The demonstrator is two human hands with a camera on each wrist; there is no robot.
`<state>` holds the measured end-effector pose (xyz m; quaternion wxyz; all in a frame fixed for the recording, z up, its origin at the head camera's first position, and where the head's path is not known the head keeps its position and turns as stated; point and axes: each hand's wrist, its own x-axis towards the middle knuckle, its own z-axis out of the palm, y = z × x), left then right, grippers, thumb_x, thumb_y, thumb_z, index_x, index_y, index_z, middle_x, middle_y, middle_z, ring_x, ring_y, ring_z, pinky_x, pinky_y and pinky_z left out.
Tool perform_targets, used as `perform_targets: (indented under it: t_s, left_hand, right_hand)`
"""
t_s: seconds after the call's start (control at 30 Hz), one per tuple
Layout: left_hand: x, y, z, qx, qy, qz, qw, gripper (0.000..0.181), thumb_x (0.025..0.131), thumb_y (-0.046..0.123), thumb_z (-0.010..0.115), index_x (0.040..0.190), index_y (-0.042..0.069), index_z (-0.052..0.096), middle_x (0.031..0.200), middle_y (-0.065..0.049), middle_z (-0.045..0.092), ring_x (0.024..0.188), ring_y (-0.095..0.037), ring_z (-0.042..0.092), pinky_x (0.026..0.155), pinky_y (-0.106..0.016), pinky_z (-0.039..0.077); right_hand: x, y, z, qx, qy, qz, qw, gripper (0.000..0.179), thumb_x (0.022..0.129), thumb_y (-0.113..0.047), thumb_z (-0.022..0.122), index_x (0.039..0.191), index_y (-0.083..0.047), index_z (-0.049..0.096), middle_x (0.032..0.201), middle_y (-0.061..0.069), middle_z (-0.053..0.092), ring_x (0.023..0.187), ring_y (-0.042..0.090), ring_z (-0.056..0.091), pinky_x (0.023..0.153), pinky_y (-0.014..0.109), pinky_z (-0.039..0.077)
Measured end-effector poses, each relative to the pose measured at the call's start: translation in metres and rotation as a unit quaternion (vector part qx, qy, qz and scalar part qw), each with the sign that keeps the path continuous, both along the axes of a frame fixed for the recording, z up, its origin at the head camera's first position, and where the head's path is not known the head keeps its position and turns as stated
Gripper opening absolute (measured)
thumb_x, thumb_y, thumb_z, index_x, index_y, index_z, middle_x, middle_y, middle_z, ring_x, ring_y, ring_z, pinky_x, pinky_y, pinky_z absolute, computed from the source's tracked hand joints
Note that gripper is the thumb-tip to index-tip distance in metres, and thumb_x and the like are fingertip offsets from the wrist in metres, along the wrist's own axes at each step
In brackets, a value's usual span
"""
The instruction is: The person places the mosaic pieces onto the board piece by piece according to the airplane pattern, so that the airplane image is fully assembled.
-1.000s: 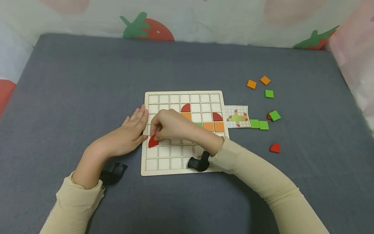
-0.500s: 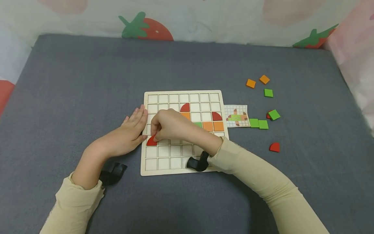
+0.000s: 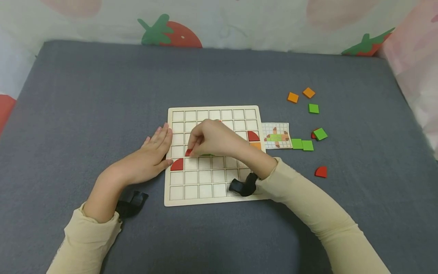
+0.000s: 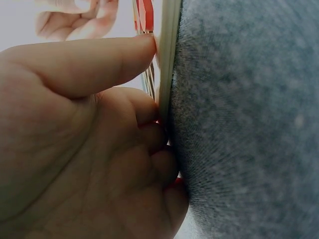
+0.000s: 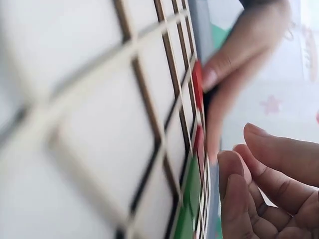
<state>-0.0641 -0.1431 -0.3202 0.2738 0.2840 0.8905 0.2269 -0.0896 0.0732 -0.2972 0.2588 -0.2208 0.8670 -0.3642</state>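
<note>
My left hand [image 3: 145, 160] lies with extended fingers along the left edge of the wooden grid board [image 3: 191, 201], its thumb tip over the rim. Just beside that thumb, a red quarter-circle tile [image 3: 176, 164] sits flat in a cell. My right hand [image 3: 219, 139] hovers over the board, fingers loosely bent. In the right wrist view its thumb and fingertips [image 5: 232, 164] stand apart from the board, with nothing between them. Another red tile [image 3: 188, 152] shows partly below the right fingertips, and green tiles [image 5: 189, 199] beyond it lie in the grid. The hand covers other tiles.
A small pattern card [image 3: 276, 136] touches the board's right side. Loose green tiles [image 3: 307, 145], orange tiles [image 3: 292, 97] and a red quarter-circle [image 3: 321, 172] lie to the right on the grey cloth [image 3: 102, 83]. One green tile [image 3: 320, 134] overlaps a red one.
The red quarter-circle was turned straight and set into its cell near the left thumb. My right hand let go of it and moved up and right. The left hand stayed put.
</note>
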Motion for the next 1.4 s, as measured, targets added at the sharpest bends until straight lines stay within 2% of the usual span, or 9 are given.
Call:
perform_targets:
  t_s: [0.3, 0.57, 0.67, 0.83, 1.03, 1.27, 1.4]
  left_hand:
    - [0.001, -0.002, 0.002, -0.009, 0.001, -0.003, 1.0000, 0.074, 0.100, 0.022, 0.046, 0.147, -0.006, -0.004, 0.154, -0.019, -0.016, 0.141, -0.033, -0.013, 0.111, -0.054, 0.002]
    - [0.002, -0.003, 0.001, -0.007, -0.001, -0.001, 1.0000, 0.074, 0.100, 0.022, 0.045, 0.147, -0.006, -0.004, 0.154, -0.019, -0.016, 0.141, -0.034, -0.013, 0.111, -0.054, 0.002]
    - [0.002, -0.002, 0.000, -0.008, -0.001, -0.002, 1.0000, 0.074, 0.100, 0.023, 0.045, 0.147, -0.006, -0.005, 0.154, -0.019, -0.017, 0.141, -0.034, -0.013, 0.111, -0.054, 0.002]
    - [0.001, -0.004, -0.001, -0.010, 0.002, -0.009, 0.9999, 0.074, 0.101, 0.023, 0.044, 0.147, -0.005, -0.006, 0.154, -0.018, -0.018, 0.141, -0.033, -0.013, 0.111, -0.054, 0.002]
    - [0.000, -0.005, 0.000, -0.008, -0.001, -0.006, 0.9999, 0.074, 0.101, 0.022, 0.044, 0.147, -0.005, -0.007, 0.153, -0.018, -0.019, 0.141, -0.033, -0.014, 0.111, -0.053, 0.001]
    - [0.000, -0.005, 0.001, -0.010, -0.006, -0.005, 0.9999, 0.074, 0.101, 0.022, 0.044, 0.147, -0.005, -0.007, 0.153, -0.019, -0.019, 0.141, -0.034, -0.014, 0.111, -0.054, 0.001]
    - [0.001, -0.006, 0.002, -0.011, -0.006, -0.005, 0.9999, 0.074, 0.101, 0.022, 0.044, 0.147, -0.005, -0.006, 0.153, -0.019, -0.018, 0.141, -0.034, -0.014, 0.111, -0.054, 0.002]
  right_hand:
    - [-0.003, 0.064, 0.010, -0.058, -0.014, -0.076, 0.9953, 0.006, 0.079, -0.002, 0.074, 0.084, -0.001, 0.071, 0.078, 0.005, 0.068, 0.072, 0.019, 0.060, 0.068, 0.029, 0.049]
    - [0.005, 0.114, 0.016, -0.025, -0.015, -0.152, 0.9879, 0.011, 0.082, -0.006, 0.073, 0.091, 0.000, 0.070, 0.085, 0.008, 0.069, 0.078, 0.025, 0.062, 0.070, 0.033, 0.048]
    - [0.012, 0.133, 0.018, -0.024, -0.014, -0.189, 0.9816, 0.013, 0.083, -0.006, 0.072, 0.093, 0.001, 0.070, 0.086, 0.007, 0.069, 0.079, 0.023, 0.062, 0.070, 0.034, 0.050]
    - [0.024, 0.164, 0.020, -0.022, 0.003, -0.225, 0.9740, 0.019, 0.084, -0.009, 0.072, 0.097, 0.004, 0.068, 0.087, 0.007, 0.067, 0.078, 0.018, 0.063, 0.068, 0.031, 0.052]
    - [0.034, 0.193, 0.018, 0.013, 0.020, -0.274, 0.9614, 0.021, 0.085, -0.012, 0.072, 0.099, 0.002, 0.069, 0.085, 0.003, 0.067, 0.077, 0.014, 0.063, 0.069, 0.027, 0.051]
    - [0.046, 0.220, 0.013, 0.037, 0.002, -0.294, 0.9551, 0.024, 0.085, -0.015, 0.072, 0.102, 0.002, 0.068, 0.083, 0.000, 0.067, 0.075, 0.017, 0.061, 0.069, 0.025, 0.049]
    - [0.050, 0.231, 0.009, 0.025, 0.006, -0.284, 0.9586, 0.026, 0.086, -0.014, 0.071, 0.102, 0.006, 0.066, 0.082, -0.002, 0.068, 0.074, 0.013, 0.062, 0.067, 0.022, 0.050]
